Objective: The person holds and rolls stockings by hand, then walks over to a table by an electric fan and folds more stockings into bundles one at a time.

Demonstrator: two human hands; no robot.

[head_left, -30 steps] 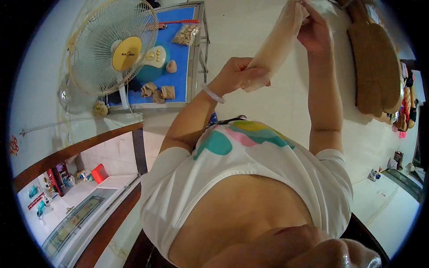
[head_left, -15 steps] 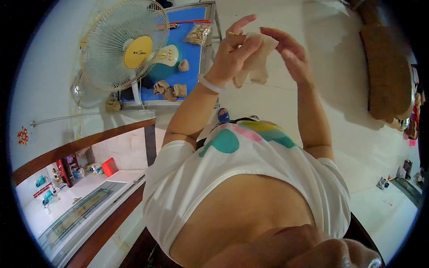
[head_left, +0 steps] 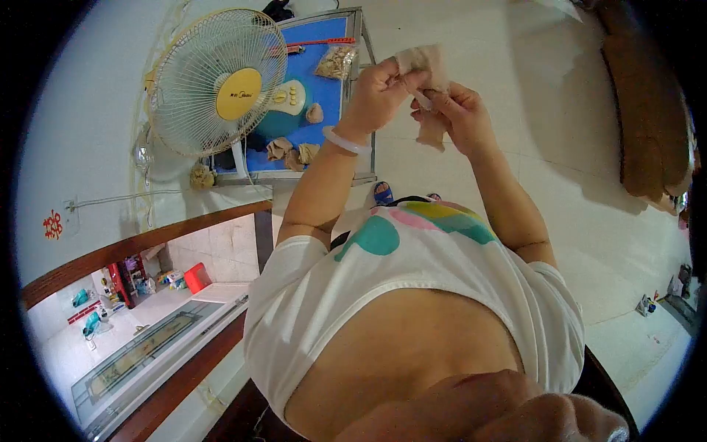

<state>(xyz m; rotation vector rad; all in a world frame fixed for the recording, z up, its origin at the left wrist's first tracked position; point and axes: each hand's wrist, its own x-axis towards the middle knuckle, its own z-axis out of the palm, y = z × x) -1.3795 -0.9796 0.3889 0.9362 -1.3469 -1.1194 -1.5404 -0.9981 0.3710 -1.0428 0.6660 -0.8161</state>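
A thin beige sock (head_left: 431, 134) is stretched between my two hands in front of my chest. My left hand (head_left: 381, 97), with a pale bangle at its wrist, pinches the fabric near its upper part. Fingers of my right hand (head_left: 465, 121) close on the sock from the other side, lower down. One end spreads above the hands and another hangs beneath them. Several balled beige socks (head_left: 279, 148) lie on the blue tabletop (head_left: 324, 99) to the left of my hands.
A standing fan (head_left: 237, 93) with a yellow hub stands on the metal-framed table. Near its back lies a clear bag of small beige pieces (head_left: 335, 62). Brown furniture (head_left: 648, 110) is at the far right. A dark wooden frame (head_left: 158, 239) edges the lower left.
My right hand has moved in and down, and its fingers now grip the sock. The fabric has shifted upward and spreads above my left hand. The view has shifted slightly.
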